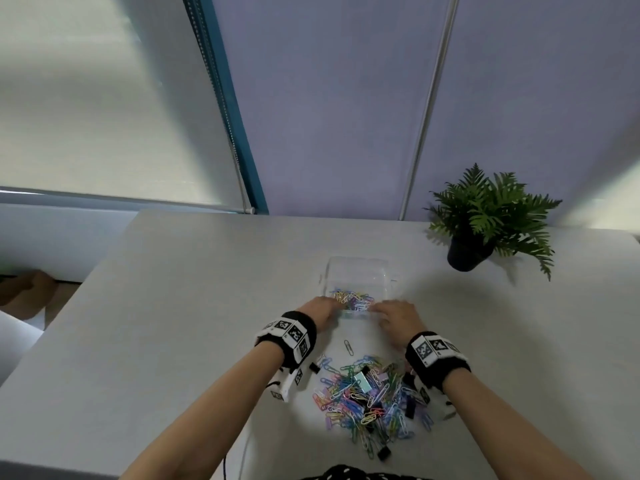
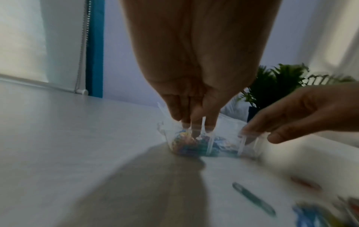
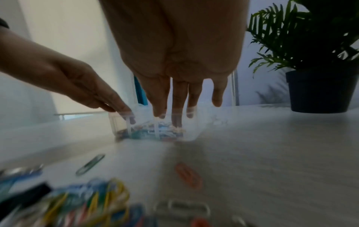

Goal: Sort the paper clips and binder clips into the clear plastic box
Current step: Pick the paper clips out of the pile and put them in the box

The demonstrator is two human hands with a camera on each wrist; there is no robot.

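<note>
The clear plastic box (image 1: 360,268) stands mid-table, and its near compartment holds several coloured paper clips (image 1: 353,299). My left hand (image 1: 334,306) reaches into that compartment from the left, fingers straight, tips among the clips (image 2: 194,122). From the right, my right hand (image 1: 379,311) dips its straight fingers (image 3: 175,110) over the near wall of the box (image 3: 151,129). Neither hand plainly holds a clip. A mixed pile of paper clips and black binder clips (image 1: 370,396) lies on the table between my wrists.
One loose paper clip (image 1: 349,347) lies between the pile and the box. A potted fern (image 1: 485,223) stands at the back right. The grey table (image 1: 173,323) ends at its left edge. A wall and a window blind rise behind it.
</note>
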